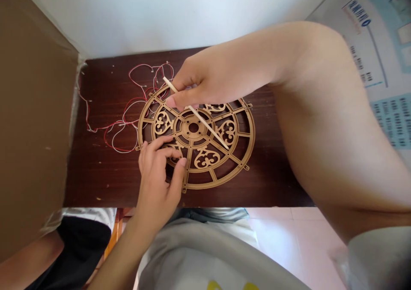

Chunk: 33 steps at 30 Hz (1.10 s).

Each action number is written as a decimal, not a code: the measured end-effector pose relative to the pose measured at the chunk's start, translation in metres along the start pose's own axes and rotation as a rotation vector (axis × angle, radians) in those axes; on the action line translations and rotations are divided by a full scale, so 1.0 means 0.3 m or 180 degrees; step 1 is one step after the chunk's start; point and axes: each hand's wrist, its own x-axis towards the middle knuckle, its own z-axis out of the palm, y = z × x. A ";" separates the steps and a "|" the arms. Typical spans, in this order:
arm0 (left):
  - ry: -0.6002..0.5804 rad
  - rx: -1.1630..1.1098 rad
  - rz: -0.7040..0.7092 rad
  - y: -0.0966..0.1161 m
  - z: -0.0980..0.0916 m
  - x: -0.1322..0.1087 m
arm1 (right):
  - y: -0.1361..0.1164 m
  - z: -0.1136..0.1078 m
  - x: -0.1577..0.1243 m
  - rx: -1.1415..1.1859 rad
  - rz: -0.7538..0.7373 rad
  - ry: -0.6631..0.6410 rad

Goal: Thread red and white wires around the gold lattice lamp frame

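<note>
The left hand point(160, 165), fingers loosely spread, rests at the near-left rim of a flat, round, brown openwork wheel point(193, 137). Above it, the right hand point(201, 82) pinches a slim, pale, straight stick point(208, 126), slanting near-right to far-left. Thin red-and-white wires point(123, 122) lie farther left.

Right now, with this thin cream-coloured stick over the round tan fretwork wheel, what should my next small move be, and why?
I'd perhaps lower the stick gently until its near tip rests on the wheel: your right hand grips its farther half, that tip lies over the fretwork, and your left hand could steady the near-left rim. Whether they already touch, I can't tell.
</note>
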 end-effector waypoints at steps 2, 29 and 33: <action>-0.0025 0.0027 0.0095 -0.013 -0.010 0.007 | 0.000 0.001 0.001 0.0001 0.0005 0.0017; 0.0089 -0.0310 0.0129 -0.036 -0.020 0.016 | 0.002 0.003 0.003 -0.0007 0.0285 -0.0003; 0.0331 -0.0632 0.0101 -0.044 -0.025 -0.003 | 0.005 0.003 0.002 0.0002 0.0290 0.0000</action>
